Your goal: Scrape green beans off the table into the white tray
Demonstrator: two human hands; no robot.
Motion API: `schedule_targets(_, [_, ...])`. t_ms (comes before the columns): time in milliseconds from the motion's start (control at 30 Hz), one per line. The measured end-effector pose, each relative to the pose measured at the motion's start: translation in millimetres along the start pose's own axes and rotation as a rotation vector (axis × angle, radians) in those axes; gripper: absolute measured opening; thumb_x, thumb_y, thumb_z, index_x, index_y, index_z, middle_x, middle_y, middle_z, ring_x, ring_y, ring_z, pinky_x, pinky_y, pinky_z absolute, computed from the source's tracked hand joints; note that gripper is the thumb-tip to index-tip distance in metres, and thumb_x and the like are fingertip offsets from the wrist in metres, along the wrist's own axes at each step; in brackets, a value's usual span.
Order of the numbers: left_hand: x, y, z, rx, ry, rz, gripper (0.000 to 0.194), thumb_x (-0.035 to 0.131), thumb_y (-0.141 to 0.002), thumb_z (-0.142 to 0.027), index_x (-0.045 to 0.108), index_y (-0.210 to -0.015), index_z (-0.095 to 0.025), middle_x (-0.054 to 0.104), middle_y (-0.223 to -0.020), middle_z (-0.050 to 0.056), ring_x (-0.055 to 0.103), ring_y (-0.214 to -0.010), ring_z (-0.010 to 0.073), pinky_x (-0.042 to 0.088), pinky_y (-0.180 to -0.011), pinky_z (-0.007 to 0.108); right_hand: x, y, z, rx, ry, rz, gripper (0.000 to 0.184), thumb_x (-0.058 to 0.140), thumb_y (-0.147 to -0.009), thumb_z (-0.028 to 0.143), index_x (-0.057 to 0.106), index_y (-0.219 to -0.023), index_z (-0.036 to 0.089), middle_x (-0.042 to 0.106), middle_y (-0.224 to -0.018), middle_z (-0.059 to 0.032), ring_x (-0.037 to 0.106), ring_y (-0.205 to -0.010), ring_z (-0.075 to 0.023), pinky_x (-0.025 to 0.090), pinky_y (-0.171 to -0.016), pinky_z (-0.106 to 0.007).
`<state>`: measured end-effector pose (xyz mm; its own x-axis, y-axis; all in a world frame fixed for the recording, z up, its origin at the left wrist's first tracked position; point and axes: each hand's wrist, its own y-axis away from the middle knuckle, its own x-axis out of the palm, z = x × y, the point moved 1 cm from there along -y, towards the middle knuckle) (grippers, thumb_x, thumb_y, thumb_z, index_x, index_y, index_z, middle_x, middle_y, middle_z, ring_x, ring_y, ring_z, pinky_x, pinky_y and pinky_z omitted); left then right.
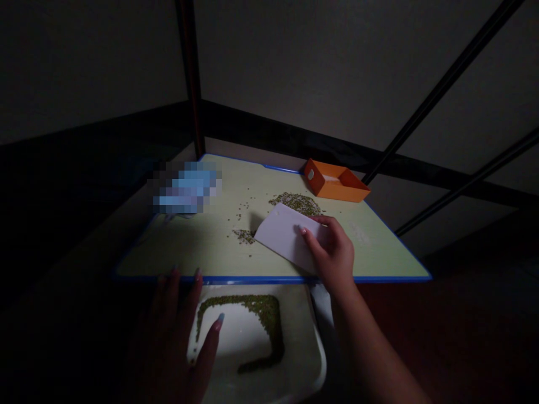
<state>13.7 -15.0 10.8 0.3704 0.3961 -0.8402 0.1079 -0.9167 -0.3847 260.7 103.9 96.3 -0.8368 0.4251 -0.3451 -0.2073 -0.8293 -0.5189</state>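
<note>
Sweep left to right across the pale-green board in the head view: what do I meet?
Pixelated blue item → small patch of green granules → flat white scraper → right hand gripping it. Left out for overlapping these: larger granule pile, orange tray.

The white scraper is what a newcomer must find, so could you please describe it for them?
Find the pale green board with blue edging. Over its near half, the right hand grips the white scraper, beside scattered green grains. Unlike the orange tray farther back and the white tub nearer the viewer, it is a thin, flat sheet.
</note>
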Motion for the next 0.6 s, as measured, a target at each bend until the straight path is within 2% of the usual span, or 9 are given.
schedule_targets(200, [0.5,1.3,0.6,-0.005,0.007,-0.01,0.071,0.041,-0.09,-0.05,0.008,-0.152,-0.043,0.003,-0.172,-0.002,0.014,-0.158,0.0318,0.034,-0.121,0.065,-1.4,-9.3,-7.3,-0.051,0.004,0.093,0.021,0.072,-0.08,0.039,0.068,-0.094,0.024,0.074,-0.087,-0.002,0.062,-0.068,-0.0177,0.045,-0.058,-0.027])
schedule_targets(333, [-0.1,0.2,-1.3,0.007,0.014,-0.022,0.07,0.041,-0.09,-0.048,0.009,-0.152,-0.043,0.002,-0.172,-0.002,0.015,-0.157,0.0323,0.032,-0.122,0.065,-4.7,-5.4,-6.6,-0.043,-0.003,0.089,0.022,0.074,-0.078,0.04,0.068,-0.091,0.024,0.073,-0.085,-0.0017,0.059,-0.064,-0.0165,0.042,-0.053,-0.026])
schedule_targets(467, [0.0,0.2,-1.0,-0.014,0.018,-0.014,0.069,0.041,-0.09,-0.049,0.009,-0.152,-0.044,0.002,-0.172,-0.003,0.016,-0.157,0.0333,0.032,-0.122,0.066,-4.6,-6.1,-8.3,-0.042,-0.01,0.043,0.022,0.073,-0.078,0.04,0.068,-0.092,0.024,0.074,-0.088,-0.0032,0.062,-0.069,-0.0188,0.045,-0.057,-0.028])
schedule_targets(600, [0.4,1.2,-0.8,-0.008,0.016,-0.006,0.069,0.039,-0.09,-0.049,0.01,-0.152,-0.043,0.003,-0.172,-0.002,0.017,-0.157,0.0327,0.033,-0.122,0.064,-2.4,-8.5,-9.9,-0.065,0.003,0.064,0.02,0.072,-0.079,0.039,0.068,-0.091,0.025,0.074,-0.09,-0.0037,0.064,-0.074,-0.0204,0.048,-0.061,-0.03])
